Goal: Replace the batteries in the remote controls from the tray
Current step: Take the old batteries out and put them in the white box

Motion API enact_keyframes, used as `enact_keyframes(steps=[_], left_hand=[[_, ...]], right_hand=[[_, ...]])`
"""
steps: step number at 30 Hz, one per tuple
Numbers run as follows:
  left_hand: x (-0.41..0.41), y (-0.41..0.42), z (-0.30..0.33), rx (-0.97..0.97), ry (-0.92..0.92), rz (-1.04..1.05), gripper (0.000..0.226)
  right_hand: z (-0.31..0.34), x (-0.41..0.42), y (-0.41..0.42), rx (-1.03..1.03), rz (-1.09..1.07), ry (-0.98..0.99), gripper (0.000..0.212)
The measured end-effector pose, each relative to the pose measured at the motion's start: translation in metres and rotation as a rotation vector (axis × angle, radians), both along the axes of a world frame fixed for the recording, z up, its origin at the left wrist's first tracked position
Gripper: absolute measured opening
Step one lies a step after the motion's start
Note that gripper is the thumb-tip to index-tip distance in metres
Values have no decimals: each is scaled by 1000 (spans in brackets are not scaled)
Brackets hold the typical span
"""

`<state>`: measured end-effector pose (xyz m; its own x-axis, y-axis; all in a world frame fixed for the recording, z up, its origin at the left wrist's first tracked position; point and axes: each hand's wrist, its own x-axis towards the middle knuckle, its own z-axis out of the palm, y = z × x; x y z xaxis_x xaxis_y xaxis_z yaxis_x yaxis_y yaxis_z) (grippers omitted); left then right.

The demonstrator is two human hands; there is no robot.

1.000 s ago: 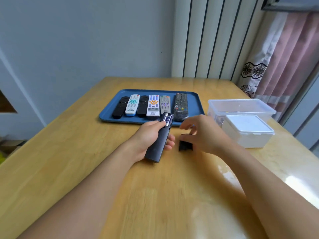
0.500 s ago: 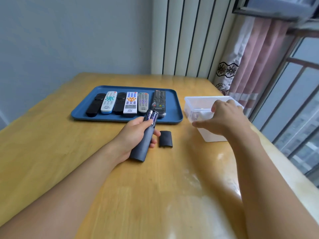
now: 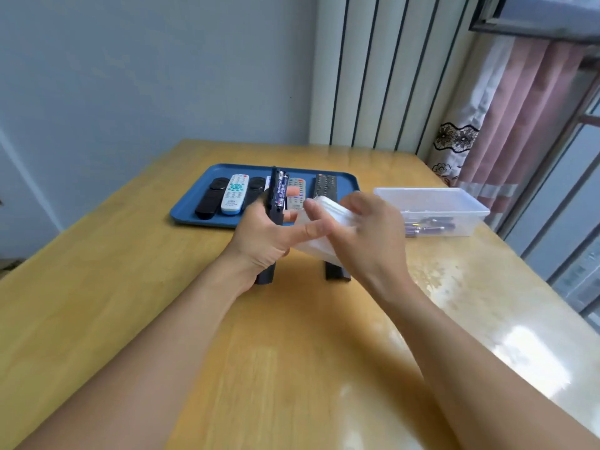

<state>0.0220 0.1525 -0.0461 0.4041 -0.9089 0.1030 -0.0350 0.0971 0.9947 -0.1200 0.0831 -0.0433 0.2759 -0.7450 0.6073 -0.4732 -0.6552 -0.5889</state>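
Observation:
My left hand grips a dark remote nearly upright, its open back showing batteries. One of its fingers stretches out against a small white plastic box. My right hand holds that box tilted in the air just right of the remote. The remote's black battery cover lies on the table under my right hand. Behind stands the blue tray with several remotes in a row, among them a white one and a dark one.
A clear open plastic container with several batteries in it stands on the wooden table at the right. Beyond it are a pink curtain and a window. The table's right part is glossy with glare.
My right hand has lifted the small white box from the right side and brought it left to the remote. My left hand has raised the remote more upright.

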Motion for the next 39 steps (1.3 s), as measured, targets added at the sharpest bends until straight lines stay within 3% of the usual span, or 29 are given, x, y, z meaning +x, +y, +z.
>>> enact_keyframes(steps=[4, 7, 12, 15, 19, 22, 25, 27, 29, 34, 37, 39], left_hand=[[26, 21, 3, 37, -81, 41, 81], [39, 37, -4, 77, -105, 55, 73], [49, 47, -18, 71, -70, 150, 79], [60, 49, -17, 43, -63, 158, 83], [69, 53, -19, 51, -132, 92, 96], [65, 55, -23, 60, -200, 54, 102], [64, 53, -26, 43, -216, 57, 93], [70, 54, -27, 49, -234, 140, 84], [83, 55, -27, 78, -248, 281, 82], [107, 67, -23, 148, -196, 422, 83], [110, 76, -16, 112, -132, 560, 71], [114, 84, -10, 17, -67, 744, 64]], right_hand=[[-9, 2, -4, 67, 317, -32, 23], [-18, 4, -2, -19, 484, 129, 26], [-22, 25, 8, -371, 398, 340, 38], [-19, 36, 14, -467, 342, 396, 41], [-13, 42, 11, -553, 278, 360, 22], [5, 47, -9, -419, 217, 227, 23], [10, 61, -37, -51, 237, 13, 20], [6, 70, -39, 155, 235, -144, 31], [-4, 72, -27, 133, 242, -96, 30], [-27, 77, 16, 197, 620, 297, 30], [-39, 89, 20, 135, 622, 252, 7], [-42, 96, 23, 129, 636, 219, 5]])
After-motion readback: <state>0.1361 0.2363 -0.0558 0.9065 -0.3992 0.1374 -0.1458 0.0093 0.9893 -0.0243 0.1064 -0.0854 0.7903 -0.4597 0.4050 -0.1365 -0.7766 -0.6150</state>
